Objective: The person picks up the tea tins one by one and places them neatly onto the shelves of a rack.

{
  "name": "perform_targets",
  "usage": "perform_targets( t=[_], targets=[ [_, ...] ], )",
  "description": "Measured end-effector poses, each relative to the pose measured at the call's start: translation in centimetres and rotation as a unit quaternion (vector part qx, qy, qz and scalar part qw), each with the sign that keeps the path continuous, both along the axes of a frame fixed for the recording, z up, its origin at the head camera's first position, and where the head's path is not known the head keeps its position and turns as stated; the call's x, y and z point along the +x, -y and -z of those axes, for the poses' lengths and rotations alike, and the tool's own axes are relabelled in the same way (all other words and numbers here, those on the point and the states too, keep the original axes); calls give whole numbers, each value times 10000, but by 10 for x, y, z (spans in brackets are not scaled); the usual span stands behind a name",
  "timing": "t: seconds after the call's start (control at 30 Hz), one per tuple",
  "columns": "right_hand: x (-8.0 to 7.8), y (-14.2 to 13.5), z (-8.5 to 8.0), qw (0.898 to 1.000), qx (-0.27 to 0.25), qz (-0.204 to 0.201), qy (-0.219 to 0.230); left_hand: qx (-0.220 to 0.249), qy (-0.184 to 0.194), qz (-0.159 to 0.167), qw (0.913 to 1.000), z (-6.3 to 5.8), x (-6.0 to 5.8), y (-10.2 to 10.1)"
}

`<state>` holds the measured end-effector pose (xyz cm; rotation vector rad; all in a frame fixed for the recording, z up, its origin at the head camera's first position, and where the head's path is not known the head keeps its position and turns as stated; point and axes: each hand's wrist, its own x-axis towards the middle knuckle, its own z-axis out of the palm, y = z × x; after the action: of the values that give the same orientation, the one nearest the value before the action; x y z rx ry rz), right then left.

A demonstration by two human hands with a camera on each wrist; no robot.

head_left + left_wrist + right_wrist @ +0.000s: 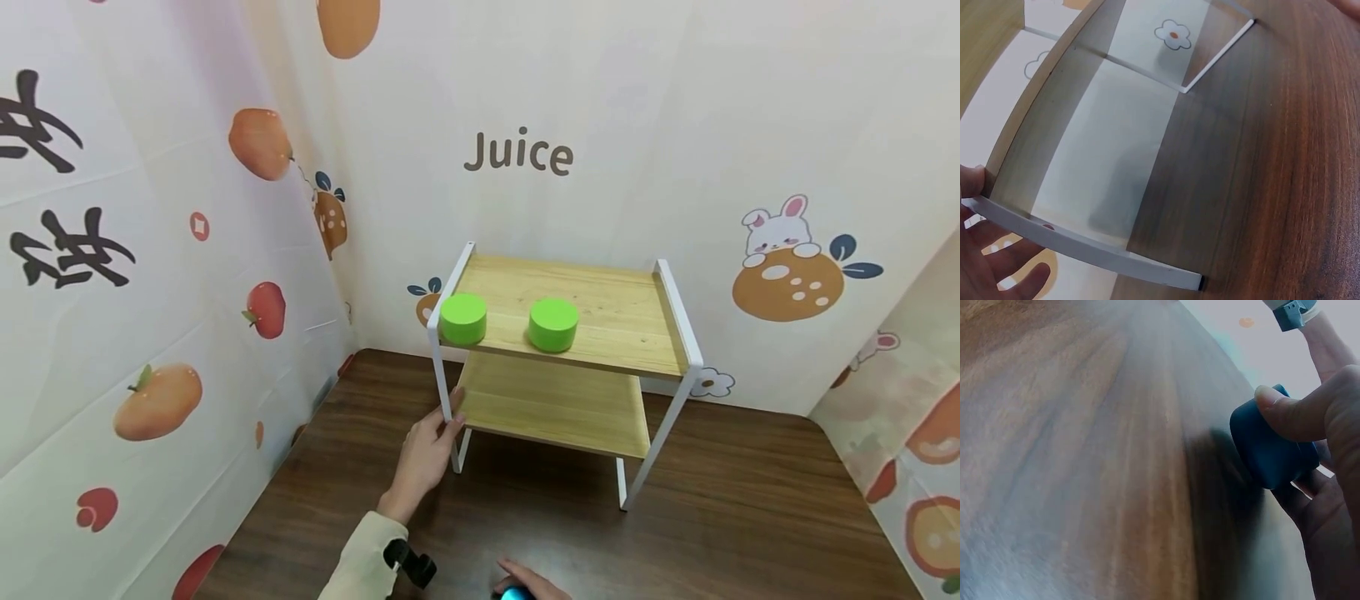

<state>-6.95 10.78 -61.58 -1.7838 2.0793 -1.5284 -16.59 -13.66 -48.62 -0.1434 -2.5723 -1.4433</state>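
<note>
My left hand (pixel 424 457) grips the white left front leg of a two-tier wooden shelf (pixel 555 404) beside the lower board. In the left wrist view its thumb rests at the board's edge and its fingers are behind the white leg (pixel 1085 250). Two green cylinders (pixel 462 319) stand on the upper board, one at the left front corner, the other (pixel 553 325) near the front middle. My right hand (pixel 538 581), mostly below the head view, holds a small blue rounded block (pixel 1269 440) between thumb and fingers, close over the table.
The shelf stands on a dark wooden table (pixel 757 500), near the back wall (pixel 645 150). Printed cloth walls enclose the table at the back, left (pixel 172 325) and right. A black strap (pixel 409 562) sits on my left wrist.
</note>
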Motion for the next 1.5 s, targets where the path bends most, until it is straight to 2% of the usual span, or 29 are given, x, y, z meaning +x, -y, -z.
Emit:
perform_targets(
  t=[0.03,0.1,0.17,0.23,0.27,0.37,0.47,0.6,0.67,0.7,0.87,0.97,1.1,1.2,1.3,1.5],
  targets=[
    [1,-1,0,9994,19,203,-292,-11,-15,9,10000,0,0,0],
    [7,-2,-3,9964,27,673,-523,-32,-24,6,10000,0,0,0],
    [15,-3,-7,9927,116,1129,-417,-85,-20,-38,10000,1,1,0],
    [23,-6,-12,9898,226,1403,33,-108,-22,-78,9999,1,1,1],
    [24,-8,-16,9893,226,1437,146,-123,-24,-95,9999,1,1,1],
    [21,-13,-25,9896,313,1406,-37,-167,-62,-75,9998,0,2,1],
    [16,-19,-34,9914,512,1200,3,-211,-87,-59,9997,-1,1,1],
    [13,-25,-46,9902,891,942,528,-257,-94,-43,9996,-2,0,2],
    [11,-28,-51,9886,1038,899,623,-254,-83,-15,9996,-2,1,2],
    [11,-29,-53,9887,1059,916,527,-258,-71,-1,9996,-1,1,2],
    [8,-33,-64,9874,1036,1194,26,-270,-19,29,9996,0,3,3],
    [6,-35,-75,9852,975,1398,185,-259,-77,49,9996,-1,1,3],
    [7,-37,-94,9740,1262,1709,791,-246,-138,-1,9996,-2,0,2],
    [9,-39,-104,9671,1484,1834,955,-277,-39,-13,9996,0,2,2],
    [12,-42,-113,9659,1496,1873,982,-265,91,80,9996,2,4,1],
    [5,-44,-134,9606,1503,2251,637,-274,-56,78,9996,-2,-1,5]
  ],
)
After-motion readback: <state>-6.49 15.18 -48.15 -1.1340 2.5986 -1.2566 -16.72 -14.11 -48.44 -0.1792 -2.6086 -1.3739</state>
